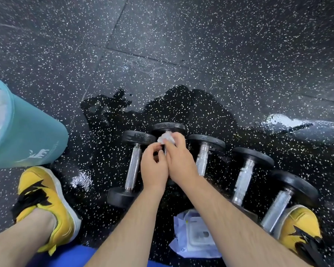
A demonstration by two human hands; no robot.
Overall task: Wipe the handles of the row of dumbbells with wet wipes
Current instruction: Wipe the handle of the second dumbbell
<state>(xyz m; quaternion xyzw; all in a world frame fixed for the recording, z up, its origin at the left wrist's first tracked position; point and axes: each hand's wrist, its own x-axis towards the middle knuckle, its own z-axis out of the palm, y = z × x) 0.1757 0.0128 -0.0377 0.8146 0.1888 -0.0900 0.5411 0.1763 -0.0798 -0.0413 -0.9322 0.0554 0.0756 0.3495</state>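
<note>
A black rubber gym floor (pixel 201 45) flecked with white spreads out in large tiles, with a dark wet patch (pixel 181 105) shining around a row of five dumbbells (pixel 244 180) that lie side by side, handles running near to far. Both hands meet over the second dumbbell (pixel 168 127) from the left, near its far head. The right hand (pixel 178 160) curls its fingers round a crumpled white wet wipe (pixel 165 139) that sits on that dumbbell's handle, while the left hand (pixel 154 168), touching the right, pinches the wipe's near edge between thumb and fingertips. The leftmost dumbbell (pixel 133 166) lies just beside the left hand, its knurled handle bare. A white wet-wipe pack (pixel 197 236) lies on the floor near the person, under the right forearm. A teal bin (pixel 27 139) stands at the far left, and yellow shoes (pixel 46 199) flank the row on each side.
</note>
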